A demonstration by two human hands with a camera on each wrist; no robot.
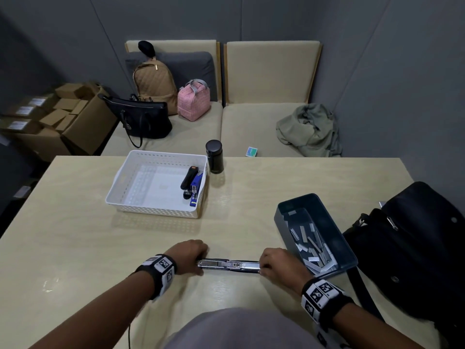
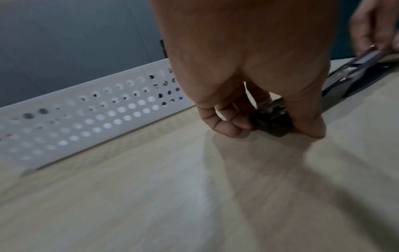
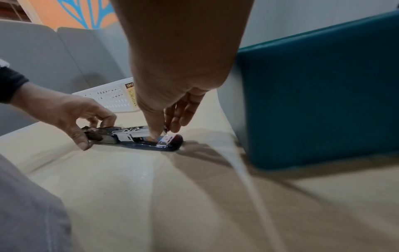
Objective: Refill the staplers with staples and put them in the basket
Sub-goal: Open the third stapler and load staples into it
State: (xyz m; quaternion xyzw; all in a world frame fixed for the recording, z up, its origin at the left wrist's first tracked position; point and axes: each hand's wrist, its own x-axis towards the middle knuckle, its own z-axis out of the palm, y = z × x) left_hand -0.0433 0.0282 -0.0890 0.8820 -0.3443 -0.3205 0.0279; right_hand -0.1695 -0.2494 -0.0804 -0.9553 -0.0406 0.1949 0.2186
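Currently, stapler in hand: an opened stapler [image 1: 227, 265] is laid flat on the table [image 1: 75, 248] near the front edge, its metal magazine exposed and its dark base under it.
Left hand: the left hand [image 1: 190, 255] is curled over the stapler's left end; in the left wrist view the fingers [image 2: 228, 129] and thumb are seen pinching a dark rounded end part against the tabletop.
Right hand: the right hand [image 1: 276, 264] is set on the stapler's right end; in the right wrist view the thumb is pressed down on the magazine and the other fingers [image 3: 183, 112] are bent loosely above it. Whether a strip of staples is pinched there cannot be told.
Basket: a white perforated basket [image 1: 120, 182] is placed farther back on the table, left of centre; a black stapler [image 1: 188, 181] and a blue stapler [image 1: 195, 188] are laid side by side against its right wall.
Staple box: a dark teal box [image 1: 347, 250] holding loose staple strips [image 1: 315, 248] is placed just right of the right hand.
Other things: a black flask [image 1: 214, 156] is stood upright behind the basket; a black bag [image 1: 415, 248] is rested on the table's right edge.
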